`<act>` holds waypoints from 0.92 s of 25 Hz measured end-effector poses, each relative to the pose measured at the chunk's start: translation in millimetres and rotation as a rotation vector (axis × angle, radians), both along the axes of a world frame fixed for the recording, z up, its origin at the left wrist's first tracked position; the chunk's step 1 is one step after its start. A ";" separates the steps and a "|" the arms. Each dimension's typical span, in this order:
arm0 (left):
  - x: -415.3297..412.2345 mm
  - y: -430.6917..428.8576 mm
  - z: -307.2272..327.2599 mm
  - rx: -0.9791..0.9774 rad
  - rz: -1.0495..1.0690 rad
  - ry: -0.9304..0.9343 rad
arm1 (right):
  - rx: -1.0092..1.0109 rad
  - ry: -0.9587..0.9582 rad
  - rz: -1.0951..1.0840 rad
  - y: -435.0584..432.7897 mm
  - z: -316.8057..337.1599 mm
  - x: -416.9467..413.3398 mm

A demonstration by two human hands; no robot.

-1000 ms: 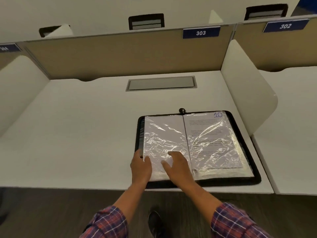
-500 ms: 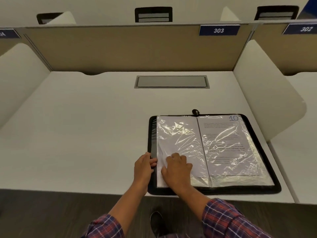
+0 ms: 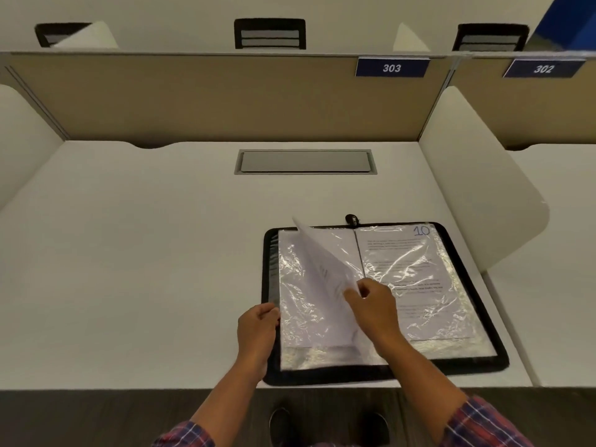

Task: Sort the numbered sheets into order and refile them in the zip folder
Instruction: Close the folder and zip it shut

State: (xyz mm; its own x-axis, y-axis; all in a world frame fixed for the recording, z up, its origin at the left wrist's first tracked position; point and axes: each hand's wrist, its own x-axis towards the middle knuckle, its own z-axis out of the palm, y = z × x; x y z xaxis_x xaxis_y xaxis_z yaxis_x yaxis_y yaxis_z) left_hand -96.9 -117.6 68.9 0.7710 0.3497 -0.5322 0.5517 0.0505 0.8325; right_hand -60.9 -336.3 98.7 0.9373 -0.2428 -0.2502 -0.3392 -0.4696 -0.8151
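The folder [image 3: 322, 377] lies open, sheet 10 [image 3: 416, 269] sleeved in its right half. The right hand [image 3: 375, 304] pinches a raised page [image 3: 325, 279] over the folder's left half; the left hand [image 3: 258, 327] grips its left edge. Sorting looks unfinished.

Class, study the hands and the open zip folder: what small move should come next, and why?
Probably lift the raised sheet clear to read its number: the right hand pinches its edge, it stands tilted above the left page with no number showing, and the left hand grips the left edge of the zip folder, steadying it.
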 end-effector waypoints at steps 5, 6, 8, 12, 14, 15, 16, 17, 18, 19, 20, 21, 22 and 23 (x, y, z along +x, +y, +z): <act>0.9 -10.9 -6.0 0.128 -0.023 -0.013 | 0.201 -0.009 -0.186 -82.0 12.0 -10.1; 0.5 -13.7 -6.8 0.162 -0.025 -0.011 | 0.234 -0.004 -0.233 -100.1 8.5 -12.0; 0.4 -23.3 -5.9 0.237 -0.038 -0.002 | 0.301 0.033 -0.341 -136.5 -3.5 -14.2; 5.0 -36.5 -1.3 0.350 -0.028 0.002 | 0.383 0.155 -0.485 -191.4 -24.3 -17.4; 8.8 -41.4 -0.3 0.403 -0.021 0.012 | 0.320 0.216 -0.467 -210.8 -33.5 -19.9; 10.1 -43.4 -0.1 0.427 -0.024 0.019 | 0.284 0.242 -0.451 -217.1 -37.5 -21.0; 10.6 -46.6 0.3 0.455 -0.024 0.027 | 0.259 0.250 -0.433 -222.0 -40.8 -21.3; 11.2 -49.8 0.9 0.478 -0.025 0.031 | 0.210 0.237 -0.416 -225.6 -42.7 -21.3; 11.3 -53.7 2.0 0.497 -0.022 0.032 | 0.144 0.215 -0.400 -229.6 -45.5 -20.5; 12.0 -56.8 2.5 0.509 -0.018 0.026 | 0.074 0.185 -0.376 -233.2 -48.6 -19.6; 12.6 -59.6 3.7 0.525 -0.013 0.022 | 0.010 0.157 -0.350 -237.1 -52.2 -18.5; 12.9 -62.3 4.1 0.541 -0.006 0.018 | -0.033 0.135 -0.323 -240.6 -54.1 -17.8; 13.4 -65.6 5.9 0.562 0.003 0.016 | -0.076 0.117 -0.292 -244.0 -57.1 -17.6; 12.8 -69.2 8.5 0.582 0.016 0.014 | -0.129 0.096 -0.248 -246.4 -60.2 -17.7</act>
State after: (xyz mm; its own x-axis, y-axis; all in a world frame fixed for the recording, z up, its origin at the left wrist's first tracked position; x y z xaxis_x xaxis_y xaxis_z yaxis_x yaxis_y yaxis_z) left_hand -84.1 -186.8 77.4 0.7572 0.5994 -0.2595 0.5662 -0.4042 0.7184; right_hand -78.6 -582.7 38.6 0.8187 -0.4975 -0.2867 -0.5293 -0.4606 -0.7125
